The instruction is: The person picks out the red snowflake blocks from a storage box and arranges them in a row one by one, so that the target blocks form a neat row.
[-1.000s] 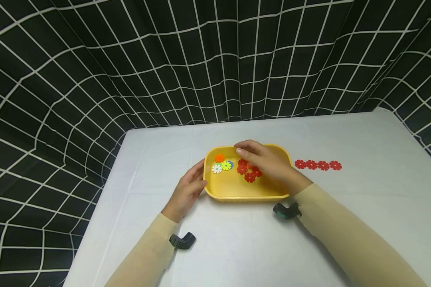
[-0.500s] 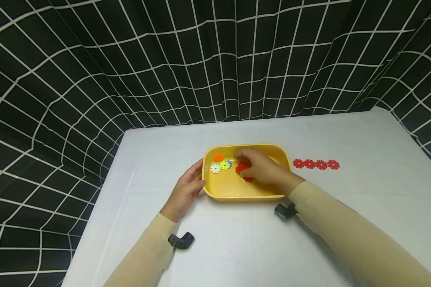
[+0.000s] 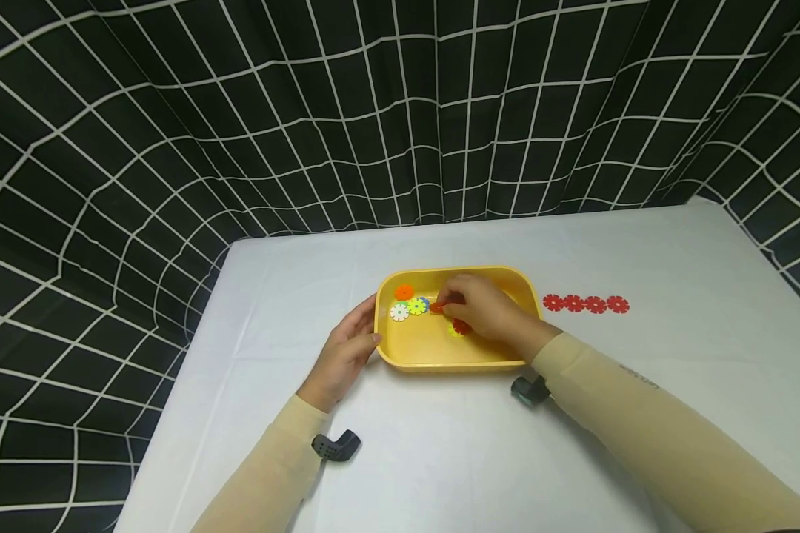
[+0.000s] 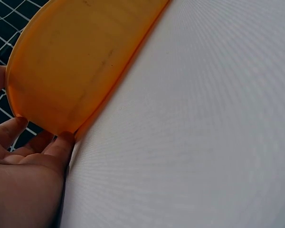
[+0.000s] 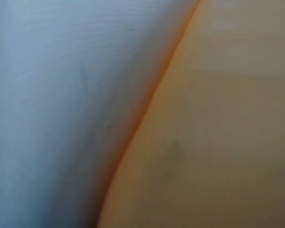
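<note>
The yellow tray (image 3: 453, 367) stands on the white cloth. At its left end my left hand (image 3: 342, 354) grips the wall, thumb near the front corner; in the left wrist view the fingertips of the left hand (image 4: 26, 164) meet the tray's outer wall (image 4: 80, 66). Inside the tray my right hand (image 3: 485, 309) pinches a red notched plastic disc (image 3: 436, 308), partly covered by the fingers. Below that hand lie another red disc (image 3: 461, 326) and a yellow disc (image 3: 456, 332). The right wrist view has only the blurred tray wall (image 5: 218, 123) and cloth.
Orange (image 3: 404, 292), white (image 3: 399, 312), yellow-green (image 3: 416, 306) and blue discs lie in the tray's left part. Right of the tray, a row of several red discs (image 3: 585, 303) rests on the cloth (image 3: 640, 385). A black gridded curtain (image 3: 400, 111) hangs behind.
My right hand has lowered into the tray, its fingers closing on a red disc and moving it left from the red pile. The left hand stays at the tray's left end.
</note>
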`<state>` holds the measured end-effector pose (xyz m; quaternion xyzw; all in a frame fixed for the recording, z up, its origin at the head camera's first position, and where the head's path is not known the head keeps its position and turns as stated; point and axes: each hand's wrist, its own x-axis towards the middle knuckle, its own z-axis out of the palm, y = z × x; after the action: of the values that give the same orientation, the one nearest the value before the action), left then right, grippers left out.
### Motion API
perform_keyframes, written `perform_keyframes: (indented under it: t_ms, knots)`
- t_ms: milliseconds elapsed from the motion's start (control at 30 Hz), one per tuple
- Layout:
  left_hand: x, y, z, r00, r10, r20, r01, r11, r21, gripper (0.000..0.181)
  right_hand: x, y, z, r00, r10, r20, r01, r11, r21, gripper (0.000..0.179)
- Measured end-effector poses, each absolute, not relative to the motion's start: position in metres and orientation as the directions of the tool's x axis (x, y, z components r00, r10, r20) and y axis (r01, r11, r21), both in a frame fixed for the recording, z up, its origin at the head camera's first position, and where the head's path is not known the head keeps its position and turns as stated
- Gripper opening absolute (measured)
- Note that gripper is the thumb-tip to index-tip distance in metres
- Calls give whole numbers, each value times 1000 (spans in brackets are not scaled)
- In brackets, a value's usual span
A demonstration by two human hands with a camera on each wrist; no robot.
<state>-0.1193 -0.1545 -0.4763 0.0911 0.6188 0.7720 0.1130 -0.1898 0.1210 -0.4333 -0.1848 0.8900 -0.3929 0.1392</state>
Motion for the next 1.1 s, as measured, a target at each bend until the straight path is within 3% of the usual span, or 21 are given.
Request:
perform_keyframes:
  t_ms: [333,667,1100]
  knots:
    - [-118,-154,-476,-959,282,-7,-68,-208,976,67,-189,125,-425,-924,-354,-145,-55,497,-866,12]
    - [-119,-153,-475,-961,277,-12,-73,-211,975,67,-185,129,-419,-944,-310,-116,-10,378,-926,28]
    - [-119,-153,-476,-963,268,-10,-68,-207,976,68,-177,149,-407,-963,-253,-95,14,303,-953,23]
